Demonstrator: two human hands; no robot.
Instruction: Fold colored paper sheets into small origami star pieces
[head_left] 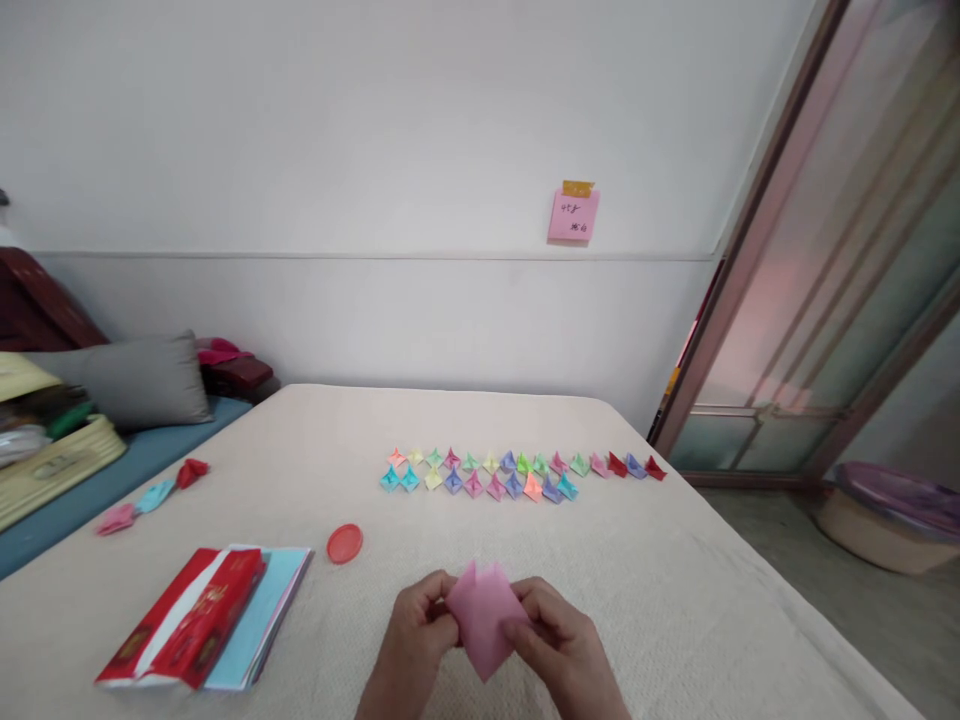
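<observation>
Holding pink paper (484,620), left hand (421,622) pinched its left edge, right hand (561,632) its right, folded figures (473,485) lay beyond it

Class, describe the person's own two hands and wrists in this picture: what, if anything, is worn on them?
The left hand and the right hand are both bare, with no glove in sight. No sleeve, watch, bracelet or ring shows on the visible parts. Fine details, such as the nails, are too small to tell.
</observation>
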